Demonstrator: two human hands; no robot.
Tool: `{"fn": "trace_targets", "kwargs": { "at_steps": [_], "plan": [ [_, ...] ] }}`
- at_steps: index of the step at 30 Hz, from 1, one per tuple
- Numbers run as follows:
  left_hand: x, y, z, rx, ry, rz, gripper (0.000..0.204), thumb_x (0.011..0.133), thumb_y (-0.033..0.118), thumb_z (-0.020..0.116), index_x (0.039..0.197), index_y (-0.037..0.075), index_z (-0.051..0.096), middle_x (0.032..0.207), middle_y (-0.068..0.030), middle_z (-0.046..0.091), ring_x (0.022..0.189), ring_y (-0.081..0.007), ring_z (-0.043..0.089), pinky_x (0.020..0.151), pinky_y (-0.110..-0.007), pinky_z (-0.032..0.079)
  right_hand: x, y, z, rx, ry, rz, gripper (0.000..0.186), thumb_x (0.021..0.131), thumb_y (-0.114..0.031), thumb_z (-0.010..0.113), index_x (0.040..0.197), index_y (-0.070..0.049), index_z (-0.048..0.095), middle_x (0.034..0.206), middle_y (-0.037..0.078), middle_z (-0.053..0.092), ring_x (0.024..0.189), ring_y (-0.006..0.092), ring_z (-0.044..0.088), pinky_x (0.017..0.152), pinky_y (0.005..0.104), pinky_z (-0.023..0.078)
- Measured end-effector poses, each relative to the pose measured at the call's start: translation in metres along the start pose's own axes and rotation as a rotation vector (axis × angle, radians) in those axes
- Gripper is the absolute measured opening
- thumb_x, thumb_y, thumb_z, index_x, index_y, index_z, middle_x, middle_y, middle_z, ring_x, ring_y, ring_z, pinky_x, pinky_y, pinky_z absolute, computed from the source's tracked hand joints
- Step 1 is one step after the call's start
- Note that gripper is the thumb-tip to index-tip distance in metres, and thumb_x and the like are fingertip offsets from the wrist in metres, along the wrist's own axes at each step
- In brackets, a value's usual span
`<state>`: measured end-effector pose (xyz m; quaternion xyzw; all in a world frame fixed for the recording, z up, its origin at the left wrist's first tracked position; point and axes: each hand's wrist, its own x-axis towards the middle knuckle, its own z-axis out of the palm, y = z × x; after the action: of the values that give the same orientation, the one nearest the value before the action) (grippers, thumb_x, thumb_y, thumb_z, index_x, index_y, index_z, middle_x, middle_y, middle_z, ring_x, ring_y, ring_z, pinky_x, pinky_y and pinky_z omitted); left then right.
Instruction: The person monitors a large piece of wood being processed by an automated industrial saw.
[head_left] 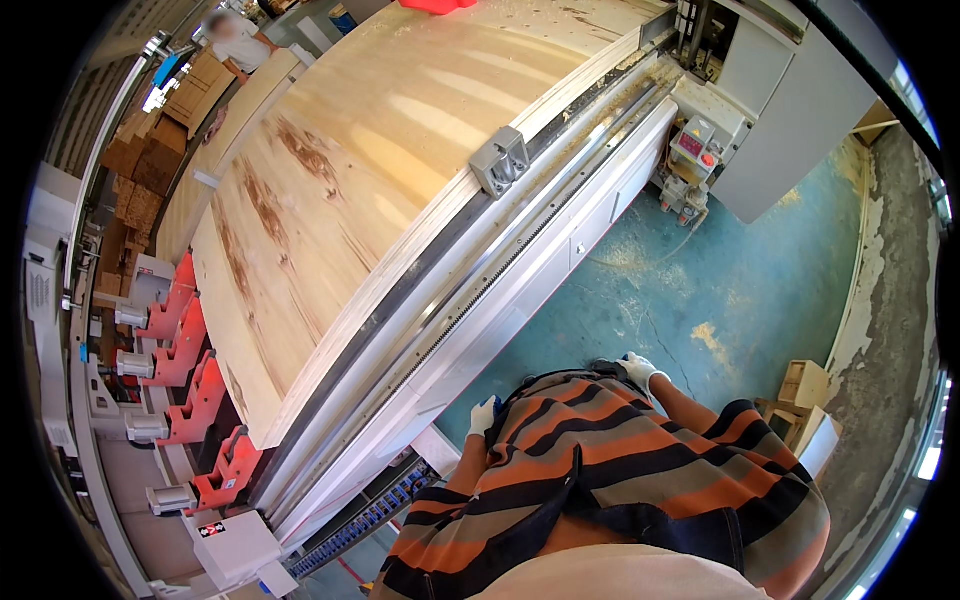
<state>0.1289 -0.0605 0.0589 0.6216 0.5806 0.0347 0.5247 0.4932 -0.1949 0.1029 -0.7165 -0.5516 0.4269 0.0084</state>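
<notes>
My left hand, in a white glove with some blue on it, hangs low beside my striped clothing, near the side of a long machine bed. Its fingers are small and partly turned away, so their closure is unclear. My right hand, also in a white glove, is held out in front of my waist above the floor. Its fingers are loosely bent and apart, with nothing visible in them. Neither hand touches the large pale wooden panel on the bed, which has brown streaks in its grain.
A grey metal block sits at the panel's near edge. Several red clamp-like arms line its left end. A control box with a red button stands at the right. Beyond, another person stands near stacked brown boards.
</notes>
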Motion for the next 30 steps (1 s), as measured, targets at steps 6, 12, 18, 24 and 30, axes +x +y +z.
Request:
{"fn": "trace_targets", "kwargs": {
  "at_steps": [6,12,18,24,30],
  "plan": [
    [0.003,0.002,-0.001,-0.058,0.010,-0.069,0.028,0.069,0.025,0.046,0.068,-0.001,0.054,0.062,-0.0078,0.054,0.059,-0.0145,0.049,0.056,-0.027,0.038,0.000,-0.003,-0.002,0.010,-0.008,0.005,0.028,0.075,-0.017,0.034,0.101,-0.012,0.044,0.094,0.017,0.041,0.088,0.0306,0.043,0.074,0.0320,0.035],
    [0.011,-0.018,0.004,0.064,0.068,0.087,0.027,0.069,0.024,0.045,0.066,0.000,0.054,0.062,-0.0081,0.054,0.059,-0.0139,0.049,0.055,-0.027,0.037,-0.003,-0.009,-0.006,-0.026,-0.028,0.003,0.030,0.074,-0.014,0.036,0.104,-0.011,0.041,0.094,0.017,0.041,0.088,0.0304,0.043,0.074,0.0317,0.035],
    [0.014,-0.021,0.002,0.206,0.018,0.141,0.028,0.071,0.026,0.045,0.068,0.000,0.054,0.061,-0.0062,0.054,0.058,-0.0118,0.049,0.053,-0.026,0.037,-0.003,-0.012,-0.008,0.014,-0.009,-0.003,0.033,0.072,-0.010,0.038,0.105,-0.012,0.041,0.092,0.018,0.041,0.086,0.0306,0.043,0.073,0.0314,0.035],
    [0.007,-0.016,0.003,-0.104,0.070,0.080,0.025,0.071,0.022,0.047,0.068,-0.002,0.054,0.063,-0.0055,0.054,0.059,-0.0126,0.049,0.054,-0.025,0.039,-0.003,-0.017,-0.009,-0.069,-0.012,-0.031,0.033,0.072,-0.009,0.039,0.104,-0.013,0.041,0.093,0.018,0.040,0.086,0.0308,0.043,0.072,0.0318,0.036],
    [0.010,-0.016,0.001,-0.041,0.060,0.035,0.025,0.071,0.022,0.048,0.072,-0.003,0.054,0.067,-0.0068,0.055,0.062,-0.0137,0.050,0.057,-0.025,0.039,0.004,-0.007,-0.001,0.014,-0.028,0.020,0.032,0.072,-0.010,0.039,0.104,-0.012,0.042,0.096,0.018,0.039,0.089,0.0302,0.042,0.074,0.0319,0.036]
  ]
}}
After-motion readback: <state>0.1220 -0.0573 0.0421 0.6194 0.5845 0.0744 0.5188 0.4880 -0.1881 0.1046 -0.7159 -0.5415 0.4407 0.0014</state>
